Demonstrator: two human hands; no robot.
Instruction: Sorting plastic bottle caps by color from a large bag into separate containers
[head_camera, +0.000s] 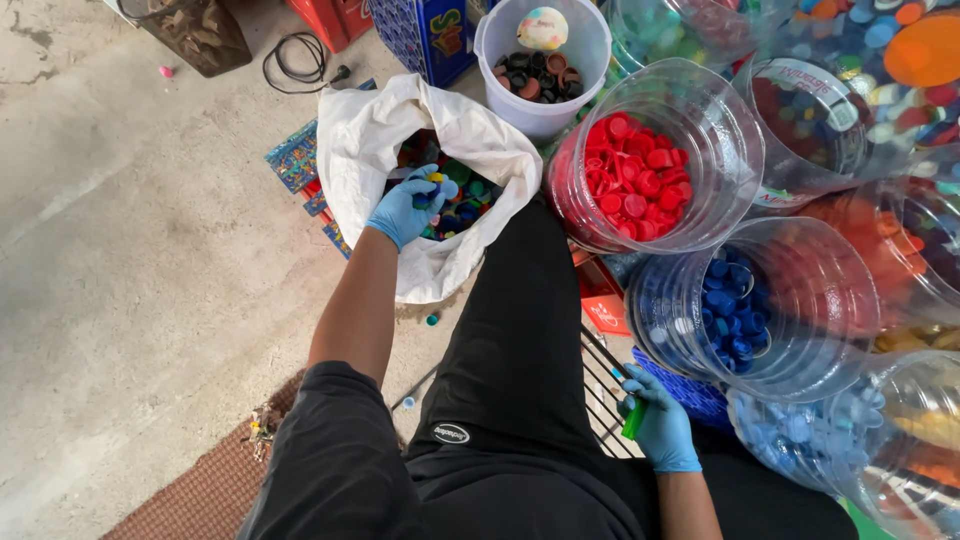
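While seated, seen from the head camera: person in black trousers, both hands in blue gloves.
Left hand (404, 210): at 11 o'clock, reaching into the white sack (350, 140); grip closed on a few mixed caps (438, 185), blue and yellow among them.
White sack: open on the concrete floor (120, 250), mouth toward 1 o'clock, holding mixed caps of green, blue and red.
Right hand (655, 425): at 5 o'clock beside the thigh; grip closed on a small green piece (634, 420), kind cannot be told.
Red caps (635, 180): in a clear jar (700, 100) at 1 o'clock, just beside the sack.
Dark blue caps (730, 315): in a clear jar at 3 o'clock, near the right hand.
Light blue caps (810, 435): in a clear jar at 4 o'clock.
White bucket (500, 40): at 12 o'clock, dark caps and a pale ball inside.
Loose cap (432, 320): on the floor, just below the sack.
Brown mat (200, 490): at 7 o'clock.
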